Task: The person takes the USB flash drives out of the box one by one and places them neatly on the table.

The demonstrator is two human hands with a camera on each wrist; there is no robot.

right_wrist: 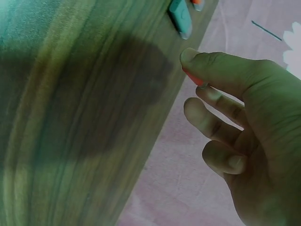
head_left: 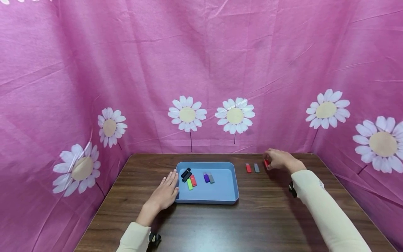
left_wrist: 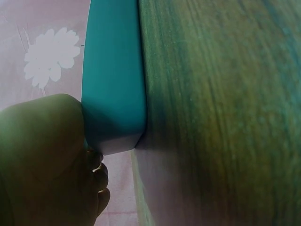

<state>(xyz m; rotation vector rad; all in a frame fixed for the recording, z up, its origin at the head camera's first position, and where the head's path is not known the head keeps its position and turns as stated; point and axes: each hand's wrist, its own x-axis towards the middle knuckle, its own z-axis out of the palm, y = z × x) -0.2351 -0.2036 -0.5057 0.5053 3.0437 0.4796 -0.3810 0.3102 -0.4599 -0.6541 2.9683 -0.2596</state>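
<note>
Right hand is pinching a held red stick between thumb and fingertips, well to the right of the blue tray and level with its back end; cannot tell if the stick is touching the table. Right wrist view is showing only a sliver of it under the thumb, other fingers curling loosely. Left hand is resting against the tray's left edge, fingers extending straight, gripping nothing.

Two more sticks are lying on the table just right of the tray: loose red stick nearer it, loose grey stick farther out, toward the right hand. Inside the tray, left part: two black sticks are lying together toward the back, with a green stick in front and an inner red stick beside the green. Near the tray's middle, a purple stick and an inner grey stick are lying side by side. Behind the tray a pink cloth with white daisies is hanging.
</note>
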